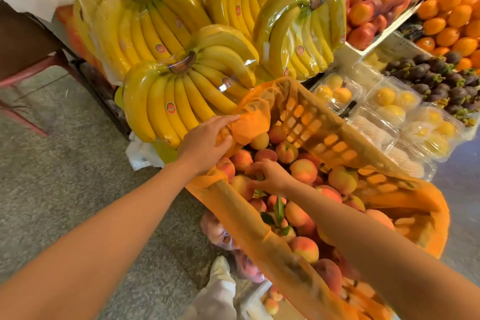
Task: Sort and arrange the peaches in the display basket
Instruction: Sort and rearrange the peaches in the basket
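Here: one orange mesh basket (311, 122), lined with orange film (249, 122), with fifteen-plus peaches (304, 171) heaped inside. Four large wrapped banana bunches (145, 26) sit behind. Left hand (205, 143) pinches the film at the far corner. Right hand (270, 176) has its fingers curled closely round one peach (255, 170) near the left rim.

Bench (104, 91), dark-edged, carries wrapped banana bunches (168, 101), clear boxes (389, 101) of yellow fruit, and mangosteens (441, 78). Basket (311, 127) with orange liner (254, 122) holds peaches (304, 171) at its front; basket support hidden. Grey floor (65, 163) below.
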`<state>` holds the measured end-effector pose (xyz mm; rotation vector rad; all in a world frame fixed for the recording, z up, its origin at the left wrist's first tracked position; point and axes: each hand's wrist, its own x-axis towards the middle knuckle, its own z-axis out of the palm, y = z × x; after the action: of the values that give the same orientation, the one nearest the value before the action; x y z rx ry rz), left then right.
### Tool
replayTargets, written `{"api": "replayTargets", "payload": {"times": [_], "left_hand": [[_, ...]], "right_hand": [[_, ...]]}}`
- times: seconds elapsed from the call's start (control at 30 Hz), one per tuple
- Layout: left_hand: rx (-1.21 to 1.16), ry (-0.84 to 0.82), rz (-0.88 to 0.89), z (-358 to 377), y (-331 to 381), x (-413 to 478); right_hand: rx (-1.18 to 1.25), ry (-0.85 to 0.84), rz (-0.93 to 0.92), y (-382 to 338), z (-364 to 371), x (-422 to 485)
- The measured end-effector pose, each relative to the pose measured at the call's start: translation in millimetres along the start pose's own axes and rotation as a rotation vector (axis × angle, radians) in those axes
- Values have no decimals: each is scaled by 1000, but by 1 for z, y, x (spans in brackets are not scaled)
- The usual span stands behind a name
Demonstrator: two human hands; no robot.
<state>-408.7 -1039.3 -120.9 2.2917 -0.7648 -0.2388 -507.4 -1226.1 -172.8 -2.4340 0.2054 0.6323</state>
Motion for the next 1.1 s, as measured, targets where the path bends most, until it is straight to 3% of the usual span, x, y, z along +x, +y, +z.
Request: {"api": "replayTargets", "payload": {"times": [0.27, 0.7, 0.83, 1.1], "left_hand": [[80, -9, -22, -1, 4, -3], [60, 19, -11, 0, 3, 1], [45, 10, 8, 0, 2, 2], [100, -16, -18, -2, 5, -1]], "right_hand": [[-10, -202, 44, -9, 21, 13], [91, -115, -62, 11, 17, 12], [323, -111, -28, 20, -8, 4], [513, -69, -11, 32, -43, -15]]}}
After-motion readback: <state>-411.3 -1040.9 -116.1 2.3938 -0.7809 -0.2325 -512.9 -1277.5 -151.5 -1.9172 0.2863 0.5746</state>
